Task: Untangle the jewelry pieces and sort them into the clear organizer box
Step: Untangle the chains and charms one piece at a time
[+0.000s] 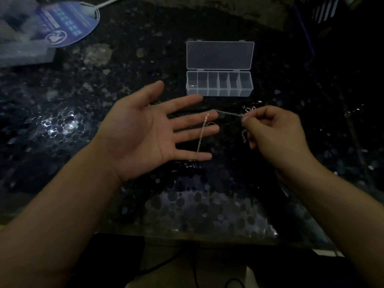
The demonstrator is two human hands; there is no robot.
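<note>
1. Head view, dim light; left hand (145, 129) held palm up with fingers spread flat, gripping nothing; a thin silver chain (201, 138) lies draped across its fingers, one end hanging near the little finger.
2. Right hand (274, 134) has fingers curled, thumb and forefinger pinching the same chain near its clasp end; the chain runs taut between the two hands, a short tail dangling below the pinch.
3. More small silver jewelry pieces (249, 109) lie on the dark pebble-patterned tabletop (207, 204) just behind the right hand; too blurred to tell apart.
4. Clear plastic organizer box (219, 84) sits beyond the hands, lid open and flat behind it; six compartments; something small glints in the leftmost one.
5. Handling judgement: chain is light, limp, slippery, easily re-knotted and likely to snag; best pinched at the clasp end and lowered slowly into a compartment.
6. Round blue paper fan (68, 23) lies far left.
</note>
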